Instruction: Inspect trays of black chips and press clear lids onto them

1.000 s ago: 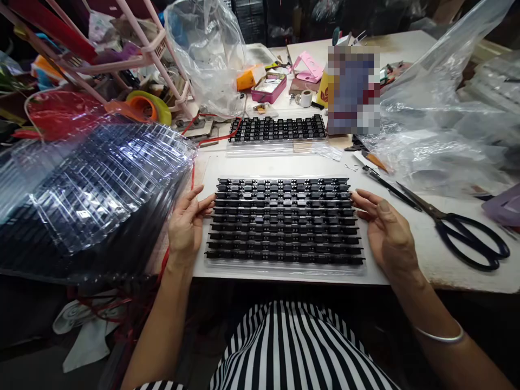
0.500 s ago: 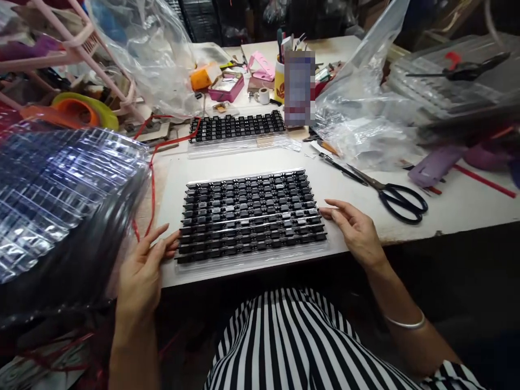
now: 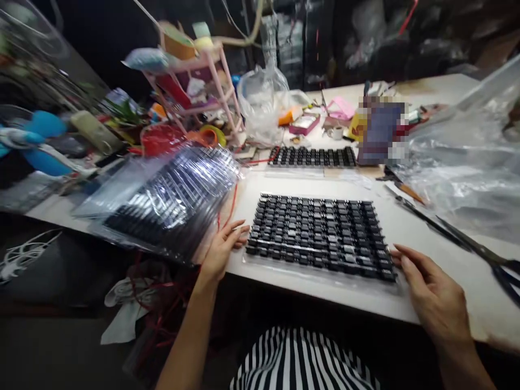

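A clear plastic tray lies on the white table, bearing rows of small black parts. At its left edge my left hand rests with the fingers apart, the fingertips near the row ends. My right hand is at the tray's right edge, thumb and forefinger close to the ends of the rows; its fingertips are partly hidden behind the thumb. Both hands are blurred a little. Behind the tray stands a second group of black parts.
Plastic-wrapped stacks lie on the left, with a pink rack behind them. Large scissors lie at the right, near a clear plastic bag. A pink box and a blue fan are farther off.
The view has swung to the left, so the tray and hands appear farther right. More of the rack and the wrapped stacks shows. Both hands remain at the tray's sides.
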`<state>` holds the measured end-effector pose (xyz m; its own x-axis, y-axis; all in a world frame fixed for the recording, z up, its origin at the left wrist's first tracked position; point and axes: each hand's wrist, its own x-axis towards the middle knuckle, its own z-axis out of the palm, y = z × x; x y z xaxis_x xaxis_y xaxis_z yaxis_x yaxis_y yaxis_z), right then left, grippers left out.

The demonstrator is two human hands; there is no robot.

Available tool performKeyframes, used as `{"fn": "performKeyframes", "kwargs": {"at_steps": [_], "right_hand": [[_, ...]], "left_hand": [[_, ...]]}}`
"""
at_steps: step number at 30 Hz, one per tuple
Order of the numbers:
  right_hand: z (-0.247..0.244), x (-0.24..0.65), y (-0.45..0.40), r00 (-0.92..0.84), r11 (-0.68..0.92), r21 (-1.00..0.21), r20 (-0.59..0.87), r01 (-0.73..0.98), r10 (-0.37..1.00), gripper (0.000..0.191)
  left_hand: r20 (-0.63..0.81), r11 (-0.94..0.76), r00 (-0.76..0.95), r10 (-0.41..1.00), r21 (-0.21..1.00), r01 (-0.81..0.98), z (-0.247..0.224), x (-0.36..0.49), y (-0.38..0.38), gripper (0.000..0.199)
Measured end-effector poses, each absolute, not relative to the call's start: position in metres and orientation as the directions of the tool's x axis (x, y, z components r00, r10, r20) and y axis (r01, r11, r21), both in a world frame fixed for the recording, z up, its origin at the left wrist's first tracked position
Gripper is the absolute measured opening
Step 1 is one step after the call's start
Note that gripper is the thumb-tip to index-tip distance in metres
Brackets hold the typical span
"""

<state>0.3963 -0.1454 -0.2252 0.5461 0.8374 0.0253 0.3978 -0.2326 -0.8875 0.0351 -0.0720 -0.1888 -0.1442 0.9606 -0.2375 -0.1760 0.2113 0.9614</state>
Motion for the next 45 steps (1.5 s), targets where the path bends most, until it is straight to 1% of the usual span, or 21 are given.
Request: {"fn": "performKeyframes", "kwargs": {"at_steps": [4, 6, 9, 13, 17, 21, 26, 32, 35, 37, 39, 41, 42, 44, 45], "right_hand": [[-0.235, 0.404, -0.143, 0.551, -0.286, -0.904, -0.068, 0.319, 0.832, 0.054], [-0.241, 0.406, -0.143, 0.553, -0.29, -0.917, -0.095, 0.275, 0.828, 0.057], [-0.244, 0.406, -0.143, 0.548, -0.28, -0.93, -0.11, 0.237, 0.83, 0.059], [-0.244, 0.405, -0.143, 0.544, -0.28, -0.935, -0.122, 0.217, 0.83, 0.058], [-0.245, 0.405, -0.142, 0.551, -0.264, -0.935, -0.096, 0.235, 0.829, 0.058], [-0.244, 0.406, -0.142, 0.547, -0.235, -0.939, -0.063, 0.25, 0.835, 0.056], [-0.24, 0.406, -0.144, 0.556, -0.233, -0.949, -0.078, 0.214, 0.828, 0.055], [-0.237, 0.402, -0.145, 0.56, -0.2, -0.958, -0.052, 0.206, 0.827, 0.053], [-0.23, 0.396, -0.145, 0.581, -0.151, -0.959, 0.017, 0.24, 0.814, 0.047], [-0.221, 0.389, -0.146, 0.6, -0.093, -0.958, 0.094, 0.272, 0.794, 0.043], [-0.211, 0.377, -0.147, 0.599, -0.02, -0.963, 0.15, 0.268, 0.787, 0.04], [-0.2, 0.357, -0.15, 0.522, 0.054, -0.979, 0.151, 0.197, 0.839, 0.037], [-0.195, 0.344, -0.153, 0.442, 0.083, -0.988, 0.134, 0.132, 0.887, 0.036], [-0.189, 0.314, -0.158, 0.184, 0.1, -0.995, 0.093, -0.028, 0.978, 0.035], [-0.188, 0.299, -0.16, 0.025, 0.072, -0.99, 0.07, -0.119, 0.997, 0.037]], "left_hand": [[-0.13, 0.065, -0.157, 0.979, 0.93, -0.363, -0.173, 0.041, -0.055, 0.045], [-0.089, -0.002, -0.169, 0.982, 0.88, -0.476, -0.165, 0.044, -0.045, 0.043], [-0.066, -0.078, -0.212, 0.975, 0.793, -0.604, -0.154, 0.046, -0.036, 0.036], [-0.073, -0.147, -0.282, 0.957, 0.715, -0.683, -0.146, 0.046, -0.029, 0.038], [-0.089, -0.202, -0.367, 0.926, 0.706, -0.679, -0.145, 0.043, -0.025, 0.024], [-0.092, -0.169, -0.349, 0.933, 0.743, -0.648, -0.153, 0.042, -0.031, 0.035], [-0.05, -0.099, -0.227, 0.973, 0.793, -0.6, -0.159, 0.045, -0.053, 0.032], [-0.028, -0.028, -0.092, 0.995, 0.83, -0.558, -0.155, 0.051, -0.072, 0.032], [-0.045, 0.019, -0.03, 0.999, 0.812, -0.583, -0.154, 0.054, -0.074, 0.029], [-0.064, 0.06, 0.017, 0.998, 0.785, -0.616, -0.156, 0.057, -0.074, 0.027], [-0.07, 0.09, 0.057, 0.996, 0.746, -0.66, -0.16, 0.062, -0.075, 0.026], [-0.053, 0.095, 0.082, 0.995, 0.703, -0.705, -0.165, 0.071, -0.078, 0.025], [-0.035, 0.094, 0.094, 0.995, 0.664, -0.742, -0.168, 0.076, -0.079, 0.025], [0.017, 0.101, 0.134, 0.991, 0.561, -0.822, -0.175, 0.087, -0.083, 0.026], [0.048, 0.115, 0.162, 0.986, 0.507, -0.854, -0.178, 0.092, -0.085, 0.026]]}}
